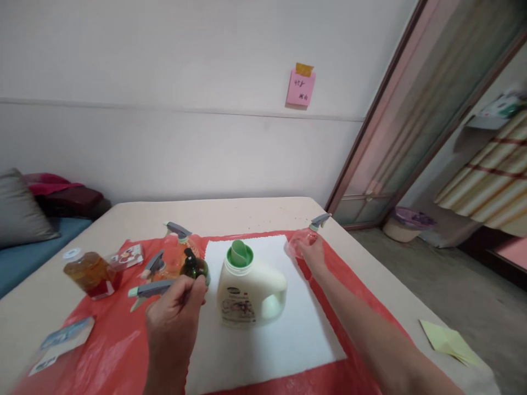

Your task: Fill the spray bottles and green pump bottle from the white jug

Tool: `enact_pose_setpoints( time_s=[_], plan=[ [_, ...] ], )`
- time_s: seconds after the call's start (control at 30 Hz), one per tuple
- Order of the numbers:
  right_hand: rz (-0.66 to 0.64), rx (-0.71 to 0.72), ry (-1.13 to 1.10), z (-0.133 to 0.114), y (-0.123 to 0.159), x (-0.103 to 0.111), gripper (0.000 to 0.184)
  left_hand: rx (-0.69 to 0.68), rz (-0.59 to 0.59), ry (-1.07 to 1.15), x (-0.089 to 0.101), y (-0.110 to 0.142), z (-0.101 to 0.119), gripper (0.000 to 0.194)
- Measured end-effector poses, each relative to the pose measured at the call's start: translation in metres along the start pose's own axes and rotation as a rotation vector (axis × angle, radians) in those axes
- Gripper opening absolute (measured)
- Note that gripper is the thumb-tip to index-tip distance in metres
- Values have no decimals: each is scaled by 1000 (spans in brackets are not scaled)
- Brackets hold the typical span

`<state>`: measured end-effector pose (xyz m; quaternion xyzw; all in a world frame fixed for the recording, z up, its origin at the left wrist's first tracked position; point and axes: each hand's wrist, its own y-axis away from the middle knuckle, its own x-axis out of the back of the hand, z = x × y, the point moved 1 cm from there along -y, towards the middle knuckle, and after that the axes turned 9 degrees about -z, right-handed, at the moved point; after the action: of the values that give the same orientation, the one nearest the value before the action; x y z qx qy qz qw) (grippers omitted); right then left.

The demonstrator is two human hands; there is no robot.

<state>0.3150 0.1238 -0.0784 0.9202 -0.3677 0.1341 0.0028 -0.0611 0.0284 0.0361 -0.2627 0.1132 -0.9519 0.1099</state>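
At the far right of the white sheet, my right hand (313, 257) closes around the body of a clear spray bottle (300, 244) with a grey trigger head. My left hand (175, 315) is closed in a pinch at the left edge of the sheet; whatever it holds, if anything, cannot be made out. Just beyond those fingers stands a dark green bottle (193, 266) with a black top. A grey spray trigger (154, 289) shows behind the same hand, its bottle hidden. Between both hands, a white jug (242, 291) with a green spout and side handle stands upright.
Two more spray bottles (190, 245) with orange-tinted bodies stand at left. Beyond them are an amber bottle (88, 271), a small box (129, 256) and a blue-white packet (68, 340). Red plastic (111, 351) underlies the white sheet (263, 359). Yellow notes (447, 340) lie at right.
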Motion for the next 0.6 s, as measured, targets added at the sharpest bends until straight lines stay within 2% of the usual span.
enact_pose_setpoints(
  time_s=[0.1, 0.2, 0.27, 0.33, 0.4, 0.47, 0.5, 0.53, 0.6],
  plan=[
    [-80, 76, -60, -16, 33, 34, 73, -82, 3, 57, 4, 6, 10, 31],
    [-233, 171, -137, -42, 78, 70, 70, -181, -36, 114, 6, 15, 25, 29],
    [-509, 240, -222, -64, 113, 89, 67, -209, -141, 212, 4, 24, 39, 29],
    [-740, 275, -292, -89, 149, 103, 62, -201, -354, 343, -1, 35, 56, 28],
    [-939, 267, -321, -112, 183, 111, 65, -185, -606, 428, -8, 48, 72, 28],
    [-1058, 220, -315, -135, 211, 111, 66, -170, -805, 472, -14, 61, 86, 57],
    [-1118, 232, -262, -145, 222, 107, 74, -165, -870, 489, -16, 66, 92, 64],
    [-1170, 259, -222, -154, 232, 102, 81, -165, -907, 506, -17, 71, 97, 63],
    [-1154, 263, -251, -168, 243, 87, 78, -160, -880, 544, -15, 77, 103, 50]
  ],
)
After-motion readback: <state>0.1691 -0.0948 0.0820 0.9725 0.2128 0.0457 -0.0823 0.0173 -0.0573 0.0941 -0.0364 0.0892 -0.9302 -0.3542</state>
